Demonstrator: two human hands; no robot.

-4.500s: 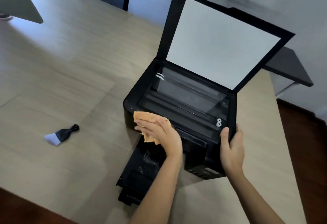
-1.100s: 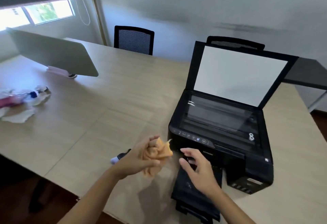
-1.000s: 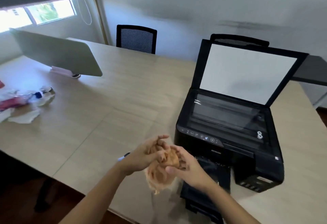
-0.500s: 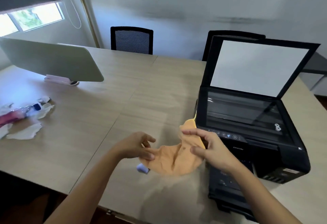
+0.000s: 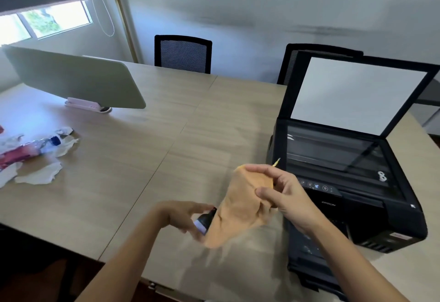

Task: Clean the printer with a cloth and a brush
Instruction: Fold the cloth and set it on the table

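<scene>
My right hand (image 5: 283, 197) pinches the top of an orange cloth (image 5: 238, 208), which hangs down and to the left above the table. My left hand (image 5: 183, 216) is at the cloth's lower left edge with its fingers apart; I cannot tell whether the lower fingers pinch the cloth. A small brush (image 5: 205, 221) with a black handle and white bristles shows between that hand and the cloth. The black printer (image 5: 357, 206) stands to the right with its scanner lid (image 5: 357, 92) raised, its glass bare and its front tray (image 5: 307, 254) pulled out.
The wooden table (image 5: 142, 170) carries a grey-green screen (image 5: 76, 77) on a stand at the back left, and a plastic bottle (image 5: 28, 149) among crumpled white tissues (image 5: 40, 173) at the left edge. Two black chairs (image 5: 183, 54) stand behind the table.
The cloth went from bunched in my left hand to spread between both hands, and now hangs mostly from my right hand. My view swung left, so the printer sits further right.
</scene>
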